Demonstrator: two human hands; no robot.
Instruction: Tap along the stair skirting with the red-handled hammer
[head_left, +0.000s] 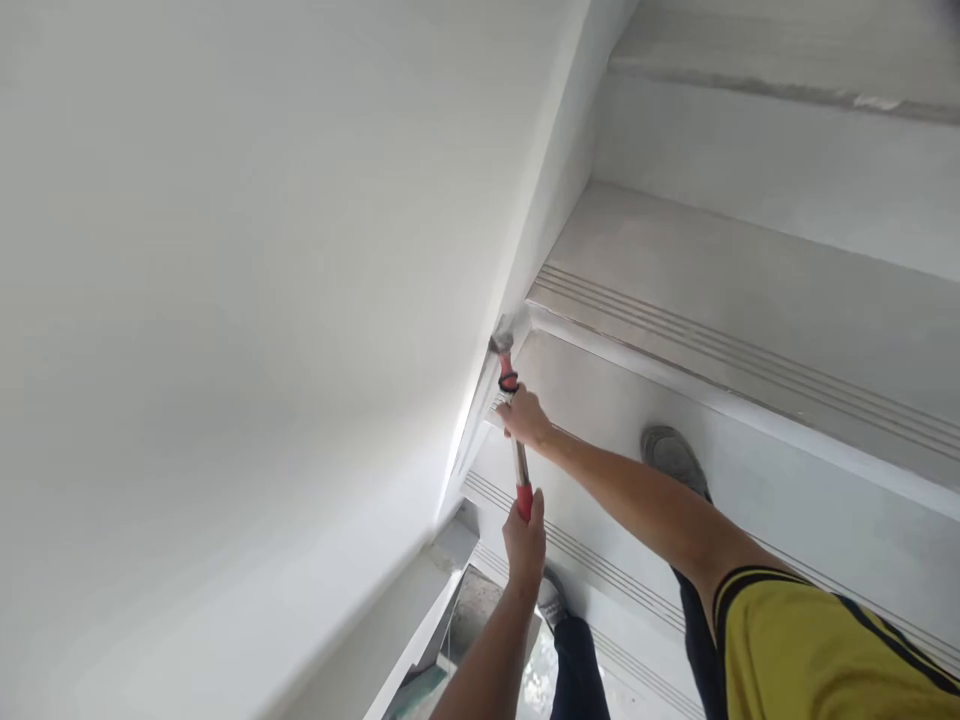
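Grip: while held two-handed, the red-and-silver metal tool [521, 462] is aimed toward the white wall [225, 250].
Nearer tip [502, 341]: right hand [529, 416]; left hand [524, 548] lower.

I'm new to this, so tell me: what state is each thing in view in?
Tool: held slantwise, head beside the wall.
Left hand: closed around the red grip.
Right hand: closed nearer the head.
Right shoe: on a step.
Left shoe: on a lower step.
Topmost step edge: scuffed, pale patch.
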